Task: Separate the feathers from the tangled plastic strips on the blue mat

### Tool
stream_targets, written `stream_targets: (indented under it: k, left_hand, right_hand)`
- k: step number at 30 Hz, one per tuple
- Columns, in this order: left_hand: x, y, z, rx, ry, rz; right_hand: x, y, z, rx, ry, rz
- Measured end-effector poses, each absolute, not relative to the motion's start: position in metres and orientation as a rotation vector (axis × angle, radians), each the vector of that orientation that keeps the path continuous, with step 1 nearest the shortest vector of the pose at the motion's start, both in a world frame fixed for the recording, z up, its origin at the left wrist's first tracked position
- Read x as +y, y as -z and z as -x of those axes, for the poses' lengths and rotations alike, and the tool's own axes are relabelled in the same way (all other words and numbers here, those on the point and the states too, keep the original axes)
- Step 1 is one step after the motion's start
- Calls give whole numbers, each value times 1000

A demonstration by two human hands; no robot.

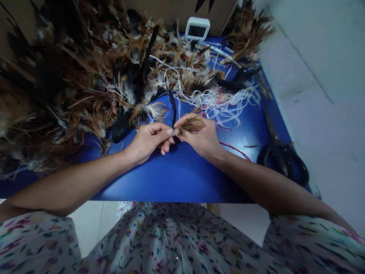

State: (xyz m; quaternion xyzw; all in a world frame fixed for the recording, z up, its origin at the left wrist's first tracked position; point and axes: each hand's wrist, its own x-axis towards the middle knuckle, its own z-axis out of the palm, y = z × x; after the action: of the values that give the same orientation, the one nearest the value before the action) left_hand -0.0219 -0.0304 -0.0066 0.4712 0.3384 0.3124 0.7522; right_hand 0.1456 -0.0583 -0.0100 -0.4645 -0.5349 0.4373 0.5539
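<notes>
My right hand is closed around a brown feather, whose vanes fan out over the fingers. Its pale, downy base lies between both hands, where the thumb and forefinger of my left hand pinch together. The other left fingers curl below. The exact grip at the fingertips is too small to make out. A slim black feather stands just beyond the fingertips; I cannot tell whether it is held. Both hands are above the blue table, near its front edge.
A large heap of brown and black feathers covers the left and back. White ribbons lie tangled behind my right hand, with a red cord nearby. Black-handled scissors rest at the right edge. A small white digital device stands behind.
</notes>
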Motion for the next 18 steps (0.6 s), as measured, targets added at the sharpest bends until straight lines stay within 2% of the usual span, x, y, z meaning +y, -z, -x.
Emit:
stream_targets:
  k: [18]
  left_hand:
    - [-29, 8, 22, 750, -752, -1012]
  right_hand:
    - [-58, 9, -147, -1325, -1020, 1055]
